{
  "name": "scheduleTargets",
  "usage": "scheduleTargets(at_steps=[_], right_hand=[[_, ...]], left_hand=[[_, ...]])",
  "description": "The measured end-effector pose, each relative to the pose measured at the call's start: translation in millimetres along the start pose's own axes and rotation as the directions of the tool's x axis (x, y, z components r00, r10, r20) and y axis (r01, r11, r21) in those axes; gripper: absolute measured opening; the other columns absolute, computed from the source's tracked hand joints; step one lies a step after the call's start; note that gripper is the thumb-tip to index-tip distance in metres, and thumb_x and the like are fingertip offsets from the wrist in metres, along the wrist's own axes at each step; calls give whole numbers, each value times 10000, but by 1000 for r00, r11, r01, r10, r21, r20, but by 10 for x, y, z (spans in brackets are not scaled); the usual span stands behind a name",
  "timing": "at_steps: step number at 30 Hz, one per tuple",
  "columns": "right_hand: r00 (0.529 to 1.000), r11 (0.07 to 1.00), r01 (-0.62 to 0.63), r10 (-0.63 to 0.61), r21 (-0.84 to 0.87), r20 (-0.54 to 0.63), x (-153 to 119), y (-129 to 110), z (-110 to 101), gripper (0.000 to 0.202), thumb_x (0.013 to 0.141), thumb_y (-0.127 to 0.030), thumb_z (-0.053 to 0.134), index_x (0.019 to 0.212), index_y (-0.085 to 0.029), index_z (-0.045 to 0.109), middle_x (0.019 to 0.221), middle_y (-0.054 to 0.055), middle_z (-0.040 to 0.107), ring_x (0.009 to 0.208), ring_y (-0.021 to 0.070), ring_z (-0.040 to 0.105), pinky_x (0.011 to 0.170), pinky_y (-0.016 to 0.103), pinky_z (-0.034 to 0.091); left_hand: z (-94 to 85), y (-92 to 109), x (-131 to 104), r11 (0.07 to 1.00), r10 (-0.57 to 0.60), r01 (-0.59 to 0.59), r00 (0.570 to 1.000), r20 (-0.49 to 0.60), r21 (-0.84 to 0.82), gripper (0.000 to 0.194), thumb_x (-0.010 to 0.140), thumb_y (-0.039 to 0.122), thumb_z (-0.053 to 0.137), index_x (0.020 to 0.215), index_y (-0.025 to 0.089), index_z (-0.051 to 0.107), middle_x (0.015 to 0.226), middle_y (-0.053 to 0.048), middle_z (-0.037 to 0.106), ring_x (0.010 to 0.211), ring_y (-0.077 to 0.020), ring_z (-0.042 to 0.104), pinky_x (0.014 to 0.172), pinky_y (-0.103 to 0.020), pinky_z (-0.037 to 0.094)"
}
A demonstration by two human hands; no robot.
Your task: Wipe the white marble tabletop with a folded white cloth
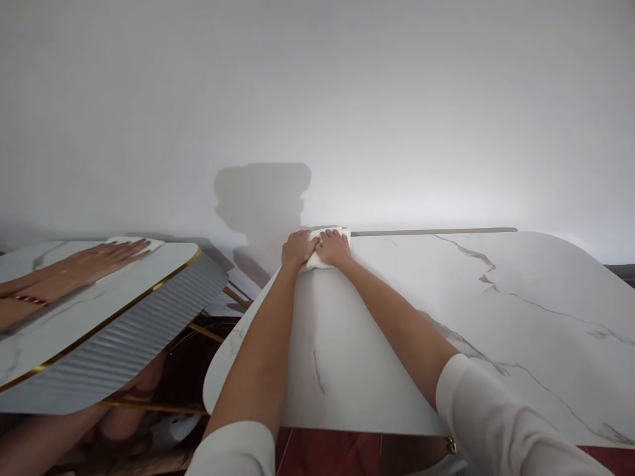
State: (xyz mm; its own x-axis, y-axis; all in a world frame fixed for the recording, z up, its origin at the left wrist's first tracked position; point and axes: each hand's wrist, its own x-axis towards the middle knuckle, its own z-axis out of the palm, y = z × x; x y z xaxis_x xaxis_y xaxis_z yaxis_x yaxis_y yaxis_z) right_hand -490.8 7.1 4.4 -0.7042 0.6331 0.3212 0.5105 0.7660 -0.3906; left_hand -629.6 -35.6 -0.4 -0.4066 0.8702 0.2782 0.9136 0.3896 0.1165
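A folded white cloth (322, 256) lies at the far edge of a white marble-patterned table (496, 350), close to the wall. Both of my arms stretch forward to it. My left hand (297, 248) grips the cloth's left side, its fingers bent toward the table's back edge. On the cloth's right part, my right hand (333, 247) presses down with bent fingers, holding it against the tabletop. My two thumbs nearly meet over the cloth. What lies beneath the palms is hidden.
To the left stands a second marble-patterned table (30, 347) with gold trim and a ribbed grey side. Another person's hand (112, 258) lies on a white cloth (156, 244) there. A plain wall (397, 119) rises behind both tables. Red floor (332, 453) shows below.
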Motion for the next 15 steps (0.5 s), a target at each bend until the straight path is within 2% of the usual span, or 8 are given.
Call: scheduleTargets(at_steps=[3, 7, 12, 15], right_hand=[[1000, 1000, -15, 15, -22, -9, -2, 63, -41, 370, 973, -281, 334, 1270, -143, 507, 1399, 117, 500, 1300, 238, 384, 1061, 428, 301], [997, 996, -77, 76, -40, -29, -75, 90, -72, 389, 979, -286, 317, 1274, -114, 501, 1399, 143, 493, 1304, 242, 376, 1066, 429, 295], [980, 981, -192, 190, -15, -64, -241, 100, -129, 439, 981, -297, 299, 1343, -100, 451, 1463, 148, 430, 1360, 257, 315, 1098, 446, 252], [973, 976, -217, 215, -13, -80, -361, 133, -185, 451, 978, -295, 311, 1364, -99, 438, 1483, 142, 412, 1376, 262, 295, 1104, 453, 243]], left_hand=[[-32, 156, 11, 1000, -17, 17, 1000, -25, 8, 456, 933, 361, 349, 1300, 153, 522, 1368, -147, 538, 1263, -305, 440, 998, -432, 387], [-31, 272, 0, 997, 71, -71, 997, -20, 11, 463, 945, 326, 320, 1355, 194, 490, 1417, -112, 506, 1316, -298, 392, 1039, -465, 344], [-10, 408, -38, 990, 136, -136, 991, 15, -24, 498, 961, 335, 293, 1406, 173, 446, 1492, -105, 420, 1389, -314, 302, 1102, -498, 259], [0, 511, -90, 987, 151, -149, 988, 25, -57, 510, 965, 334, 290, 1426, 163, 423, 1515, -103, 385, 1410, -310, 272, 1123, -482, 233]])
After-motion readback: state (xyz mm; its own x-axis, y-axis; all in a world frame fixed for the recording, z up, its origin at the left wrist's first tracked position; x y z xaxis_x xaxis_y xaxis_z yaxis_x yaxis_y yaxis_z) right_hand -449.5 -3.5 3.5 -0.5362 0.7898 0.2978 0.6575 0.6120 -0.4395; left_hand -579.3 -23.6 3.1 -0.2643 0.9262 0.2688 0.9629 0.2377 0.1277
